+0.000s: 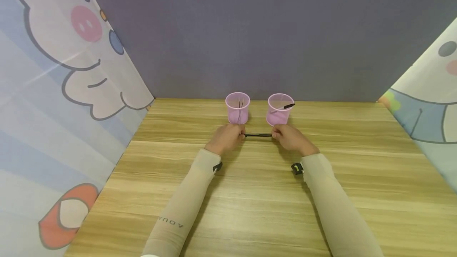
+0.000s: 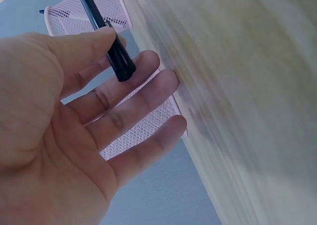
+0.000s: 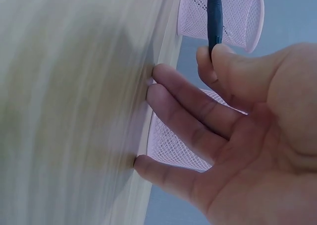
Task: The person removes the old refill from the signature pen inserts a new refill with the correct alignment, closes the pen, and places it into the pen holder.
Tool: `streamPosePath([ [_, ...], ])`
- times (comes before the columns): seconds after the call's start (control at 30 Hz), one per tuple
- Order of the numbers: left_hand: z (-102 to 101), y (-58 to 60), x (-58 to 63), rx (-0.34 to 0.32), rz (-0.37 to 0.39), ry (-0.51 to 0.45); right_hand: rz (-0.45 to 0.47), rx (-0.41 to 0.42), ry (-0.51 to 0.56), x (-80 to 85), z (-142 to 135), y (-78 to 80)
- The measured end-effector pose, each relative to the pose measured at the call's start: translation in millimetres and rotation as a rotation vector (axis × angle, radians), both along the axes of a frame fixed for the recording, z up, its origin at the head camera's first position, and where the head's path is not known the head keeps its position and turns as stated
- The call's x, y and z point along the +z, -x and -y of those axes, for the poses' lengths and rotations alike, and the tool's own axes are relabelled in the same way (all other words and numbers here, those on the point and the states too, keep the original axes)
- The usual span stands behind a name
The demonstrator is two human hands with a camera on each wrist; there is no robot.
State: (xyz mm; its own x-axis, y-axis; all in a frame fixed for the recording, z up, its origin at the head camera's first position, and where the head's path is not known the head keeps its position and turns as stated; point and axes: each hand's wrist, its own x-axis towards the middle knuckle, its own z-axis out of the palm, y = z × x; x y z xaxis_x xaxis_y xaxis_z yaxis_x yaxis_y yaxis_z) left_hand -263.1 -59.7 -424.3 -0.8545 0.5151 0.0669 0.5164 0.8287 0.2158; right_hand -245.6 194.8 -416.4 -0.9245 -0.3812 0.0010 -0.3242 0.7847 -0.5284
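Note:
A black pen (image 1: 258,135) lies crosswise between both hands, low over the wooden table. My left hand (image 1: 226,138) pinches one end of it between thumb and forefinger. At the opposite end my right hand (image 1: 292,138) pinches the pen the same way. The other fingers of each hand are spread, and the right wrist view has those fingertips (image 3: 141,161) at the tabletop. Just beyond the hands stand two pink mesh pen cups, the left cup (image 1: 232,115) with thin dark sticks in it and the right cup (image 1: 273,119) with a slanted black-ended pen (image 1: 289,106).
The wood-grain table (image 1: 250,209) ends at a dark grey panel (image 1: 250,35) behind the cups. Cartoon-printed curtains, a left curtain (image 1: 43,110) and a right curtain (image 1: 433,130), border the sides. A small black device (image 1: 297,168) sits by the right wrist.

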Motion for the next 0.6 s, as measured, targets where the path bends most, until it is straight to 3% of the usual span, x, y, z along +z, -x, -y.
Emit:
streamPosePath([
  [0.6,-0.8,-1.4,8.1,0.006,-0.024,-0.036,0.064,-0.022,0.085,1.2,-6.5,0.8],
])
